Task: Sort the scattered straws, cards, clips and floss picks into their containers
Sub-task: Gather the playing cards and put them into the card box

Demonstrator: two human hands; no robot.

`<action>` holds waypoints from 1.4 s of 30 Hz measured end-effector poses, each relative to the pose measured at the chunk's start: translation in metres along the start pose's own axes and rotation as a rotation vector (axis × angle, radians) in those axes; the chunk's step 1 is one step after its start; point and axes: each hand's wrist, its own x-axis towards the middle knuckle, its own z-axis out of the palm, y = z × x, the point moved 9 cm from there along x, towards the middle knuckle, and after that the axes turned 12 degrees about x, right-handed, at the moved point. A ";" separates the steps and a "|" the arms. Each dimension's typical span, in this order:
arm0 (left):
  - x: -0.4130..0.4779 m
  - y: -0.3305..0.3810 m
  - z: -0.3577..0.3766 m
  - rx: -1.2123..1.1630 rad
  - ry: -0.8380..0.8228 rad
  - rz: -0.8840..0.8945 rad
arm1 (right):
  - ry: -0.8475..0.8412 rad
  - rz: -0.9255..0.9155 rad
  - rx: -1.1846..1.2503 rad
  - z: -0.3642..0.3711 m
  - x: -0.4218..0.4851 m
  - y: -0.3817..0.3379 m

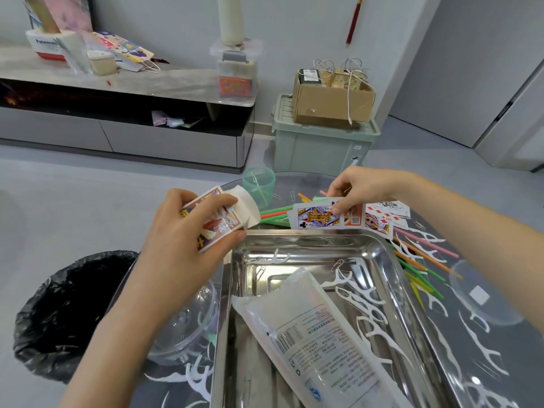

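Note:
My left hand (188, 231) grips a playing-card box (219, 219) with its white flap open, just left of the steel tray (379, 248). My right hand (359, 188) pinches a club face card (316, 217) over the tray's far rim. More cards (382, 217) lie to its right. Coloured straws (275, 213) lie behind the tray and to its right (421, 269). White floss picks (368, 301) and paper clips (259, 272) lie in the tray and on the table. A clear plastic bag (318, 334) lies in the tray.
A green cup (259, 184) stands at the table's far edge. A clear bowl (188, 322) sits under my left forearm and a clear lid (482, 295) at the right. A black-lined bin (64, 313) stands on the floor at left.

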 end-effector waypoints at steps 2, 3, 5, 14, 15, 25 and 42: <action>0.000 0.001 -0.001 -0.012 0.001 -0.003 | 0.024 0.003 0.052 -0.008 -0.008 0.005; 0.001 0.002 -0.001 -0.016 0.000 -0.001 | 0.034 0.001 0.071 -0.012 -0.014 0.007; 0.001 0.003 -0.001 -0.018 0.002 0.006 | 0.065 0.000 0.083 -0.019 -0.024 0.011; 0.001 0.017 0.000 -0.077 -0.033 0.013 | 0.385 -0.089 0.191 -0.046 -0.091 0.011; 0.001 0.019 0.001 -0.087 -0.041 0.015 | 0.407 -0.091 0.188 -0.045 -0.097 0.011; -0.015 0.055 -0.010 -0.175 -0.064 0.072 | 0.517 0.182 0.449 -0.014 -0.154 0.055; -0.067 0.091 -0.024 -0.237 -0.077 0.119 | 0.320 0.337 1.184 0.108 -0.198 0.080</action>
